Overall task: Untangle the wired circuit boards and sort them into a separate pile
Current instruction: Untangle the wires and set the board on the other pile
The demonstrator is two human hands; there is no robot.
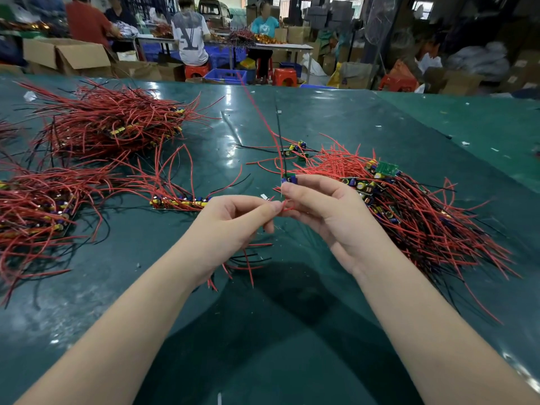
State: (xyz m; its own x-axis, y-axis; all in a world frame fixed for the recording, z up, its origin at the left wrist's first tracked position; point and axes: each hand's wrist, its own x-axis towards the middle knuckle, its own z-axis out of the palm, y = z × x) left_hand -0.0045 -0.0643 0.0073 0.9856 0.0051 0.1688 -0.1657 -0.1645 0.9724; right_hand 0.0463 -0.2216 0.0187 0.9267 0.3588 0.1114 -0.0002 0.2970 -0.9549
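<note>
Both forearms reach in over the green table (292,331). Left hand (230,220) pinches a red wire end btwn thumb & forefinger, other fingers curled under. Right hand (324,211) pinches a small circuit board (290,179) at its fingertips, leads rising straight up, prob. held high so they slide clear of the tangled heap (409,206) just to the right. Sorted row of boards (178,202) lies left, w/ bigger piles beyond.

Piles around the fingers (287,188)

Tangled heap (409,206) just right; sorted row (181,201) just left — larger piles (108,124) behind, far left, on the table (263,331).
</note>
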